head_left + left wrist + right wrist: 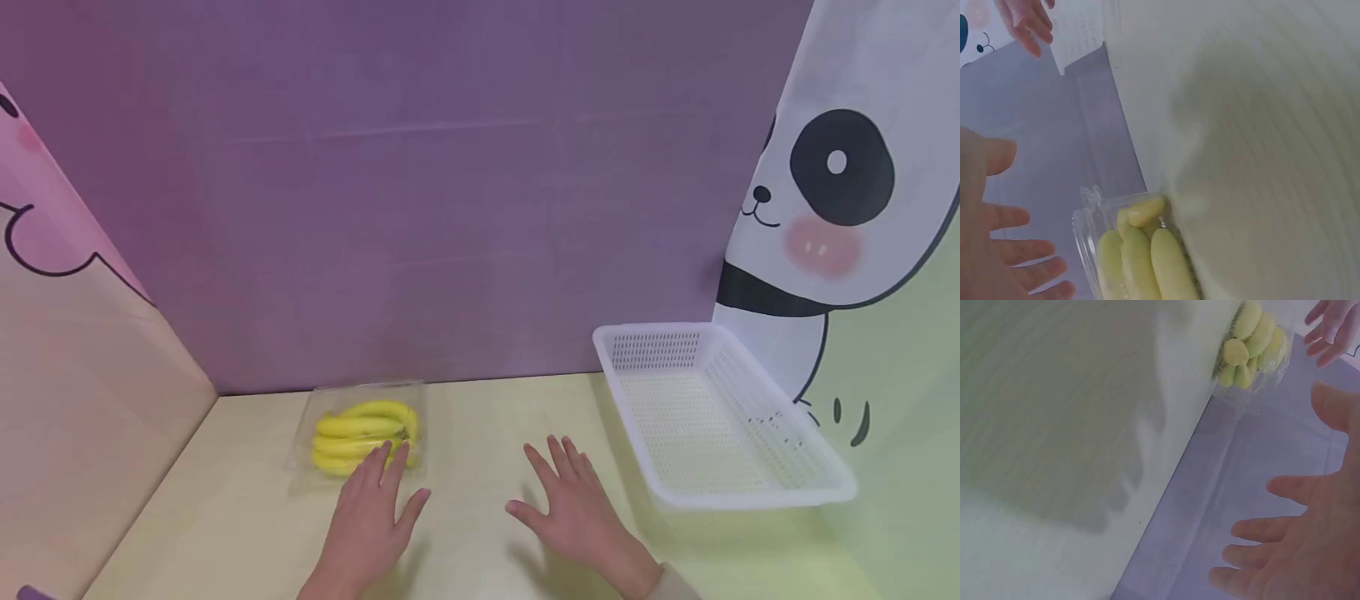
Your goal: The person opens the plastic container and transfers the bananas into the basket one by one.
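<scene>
A bunch of yellow bananas (pixel 358 435) lies in a clear plastic box (pixel 300 450) at the back left of the table. My left hand (pixel 367 521) is over the table just in front of the box, fingers spread and holding nothing; in the head view its fingertips overlap the bananas. The left wrist view shows that hand (pixel 997 237) apart from the box (pixel 1088 240). My right hand (pixel 577 512) hovers over the table between the box and a white basket (pixel 652 467), its fingers straight and spread, with nothing held.
The white perforated basket stands at the right, beside a wall with a panda print (pixel 840 250). A purple backdrop (pixel 450 208) rises behind the pale table (pixel 480 433). A beige and pink panel (pixel 75 392) stands on the left.
</scene>
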### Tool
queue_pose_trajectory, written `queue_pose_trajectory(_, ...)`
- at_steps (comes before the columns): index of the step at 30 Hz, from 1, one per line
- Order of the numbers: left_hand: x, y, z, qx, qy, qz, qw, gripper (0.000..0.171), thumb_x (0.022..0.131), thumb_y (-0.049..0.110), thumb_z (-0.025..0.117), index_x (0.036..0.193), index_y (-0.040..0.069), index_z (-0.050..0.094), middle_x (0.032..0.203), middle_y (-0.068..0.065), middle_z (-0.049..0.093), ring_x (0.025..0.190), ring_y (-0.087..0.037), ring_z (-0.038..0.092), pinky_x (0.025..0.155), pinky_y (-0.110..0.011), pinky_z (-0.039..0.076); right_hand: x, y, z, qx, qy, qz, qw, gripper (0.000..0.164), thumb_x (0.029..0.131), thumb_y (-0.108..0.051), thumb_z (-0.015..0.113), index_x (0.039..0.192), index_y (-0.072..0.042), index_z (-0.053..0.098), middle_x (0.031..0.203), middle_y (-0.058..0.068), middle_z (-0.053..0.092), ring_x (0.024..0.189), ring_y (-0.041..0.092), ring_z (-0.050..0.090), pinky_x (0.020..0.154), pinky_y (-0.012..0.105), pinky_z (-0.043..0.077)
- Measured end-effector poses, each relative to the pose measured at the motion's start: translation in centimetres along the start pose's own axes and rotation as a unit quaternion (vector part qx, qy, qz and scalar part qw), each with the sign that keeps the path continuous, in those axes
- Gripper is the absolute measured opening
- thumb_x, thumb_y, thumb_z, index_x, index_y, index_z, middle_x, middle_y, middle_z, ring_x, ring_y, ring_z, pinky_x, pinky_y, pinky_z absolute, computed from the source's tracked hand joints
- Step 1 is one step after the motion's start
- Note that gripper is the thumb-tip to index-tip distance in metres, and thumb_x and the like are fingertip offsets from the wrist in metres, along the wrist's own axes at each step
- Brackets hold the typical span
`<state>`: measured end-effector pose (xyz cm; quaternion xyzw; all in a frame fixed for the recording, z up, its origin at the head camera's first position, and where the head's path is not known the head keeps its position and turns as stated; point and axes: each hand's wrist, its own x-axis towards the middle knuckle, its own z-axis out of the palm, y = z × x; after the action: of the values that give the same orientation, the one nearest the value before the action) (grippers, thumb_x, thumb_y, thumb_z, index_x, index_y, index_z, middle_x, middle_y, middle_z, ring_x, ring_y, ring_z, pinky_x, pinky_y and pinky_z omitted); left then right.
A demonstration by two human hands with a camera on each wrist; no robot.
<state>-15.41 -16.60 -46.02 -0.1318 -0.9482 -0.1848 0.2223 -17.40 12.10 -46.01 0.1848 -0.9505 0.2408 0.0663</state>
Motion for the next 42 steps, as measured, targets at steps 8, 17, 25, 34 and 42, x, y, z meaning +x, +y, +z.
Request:
queue_pose_trajectory(8,0.6,-1.4,-0.7,-0.003,0.017,-0.008,0.9998,0.058,0.097,0.027,0.069,0.143,-0.003,0.051,0.143,-0.030,0.049,0.132,-0.048,0.046,0.101,-0.064,0.041,1.3,-0.5,0.6,0.058,0.018,0.001,0.998,0.074,0.095,-0.058,0.061,0.151,-0.011,0.047,0.155,0.024,0.040,0.147,0.042,0.030,0.112,0.062,0.032)
queue_pose_trajectory(17,1.3,-3.5,-2.2,-0.024,0.103,0.017,0.9943,0.044,0.090,0.013,0.074,0.127,-0.007,0.061,0.124,-0.025,0.063,0.115,-0.046,0.059,0.090,-0.061,0.048,2.2,-1.9,0.9,0.121,0.048,0.008,0.991,0.066,0.095,-0.048,0.067,0.147,-0.011,0.050,0.152,0.019,0.043,0.141,0.037,0.041,0.106,0.058,0.042)
queue_pose_trajectory(25,1.5,-5.9,-2.0,-0.044,0.153,0.004,0.9873,0.031,0.088,0.006,0.072,0.116,-0.007,0.065,0.112,-0.024,0.068,0.102,-0.046,0.062,0.084,-0.060,0.048,3.1,-2.9,1.3,0.162,0.061,0.006,0.985,0.060,0.095,-0.042,0.070,0.144,-0.011,0.053,0.150,0.014,0.047,0.139,0.035,0.043,0.105,0.057,0.043)
queue_pose_trajectory(34,1.4,-8.6,-1.5,-0.089,0.192,-0.009,0.9773,0.036,0.084,0.003,0.072,0.117,-0.009,0.061,0.115,-0.028,0.063,0.111,-0.051,0.053,0.091,-0.061,0.038,4.2,-3.4,2.0,0.191,0.074,-0.019,0.979,0.056,0.095,-0.038,0.070,0.141,-0.010,0.055,0.145,0.007,0.051,0.136,0.030,0.048,0.108,0.051,0.042)
queue_pose_trajectory(42,1.3,-10.7,-1.4,-0.138,0.120,-0.103,0.9777,0.058,0.090,0.018,0.073,0.135,-0.010,0.048,0.135,-0.034,0.045,0.125,-0.058,0.037,0.097,-0.070,0.029,5.1,-3.6,2.4,0.212,0.075,-0.037,0.974,0.051,0.095,-0.033,0.071,0.137,-0.008,0.057,0.140,0.008,0.054,0.132,0.029,0.051,0.108,0.049,0.042)
